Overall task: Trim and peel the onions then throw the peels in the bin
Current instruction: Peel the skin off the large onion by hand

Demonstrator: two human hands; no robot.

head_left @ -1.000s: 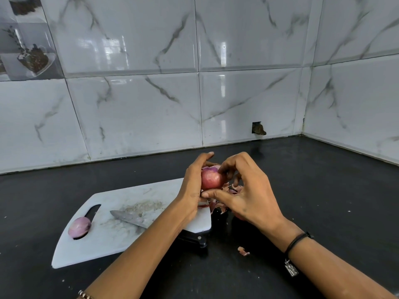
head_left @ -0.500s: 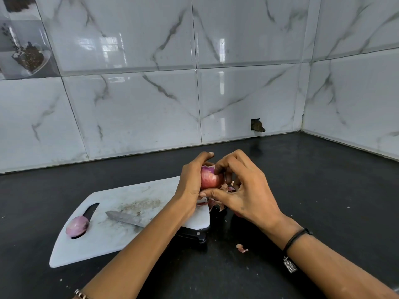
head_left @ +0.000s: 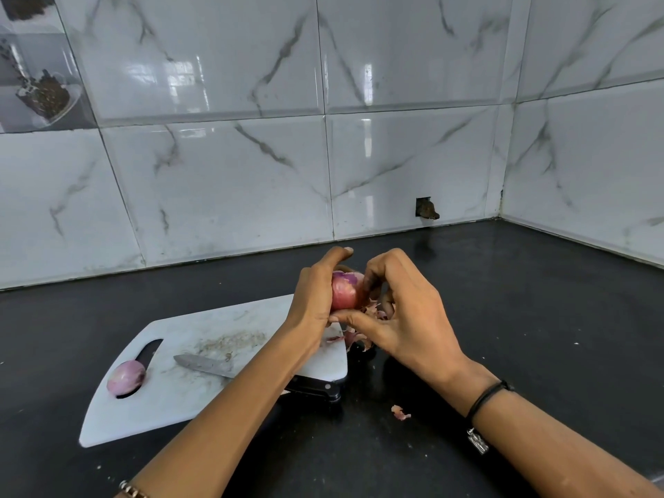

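Note:
I hold a red onion (head_left: pixel 344 291) up above the right end of the white cutting board (head_left: pixel 187 400). My left hand (head_left: pixel 316 300) grips it from the left, fingers curled over its top. My right hand (head_left: pixel 402 318) pinches the onion's right side, thumb under it and fingertips at its upper edge. A heap of pink peels (head_left: pixel 359 337) lies on the black counter just under my hands. A second, peeled onion (head_left: pixel 125 377) rests in the board's handle slot at the left. The knife (head_left: pixel 204 364) lies on the board, blade pointing left, its black handle (head_left: pixel 316 388) under my left forearm.
One loose peel scrap (head_left: pixel 400 413) lies on the black counter (head_left: pixel 521 318) in front of the board. Marble-tiled walls meet in a corner at the back right, with a small hole (head_left: pixel 425 209) low in the wall. No bin is in view.
My right fingers have shifted up onto the onion's top right edge, and both hands have turned the onion slightly. The board, knife and second onion have not moved.

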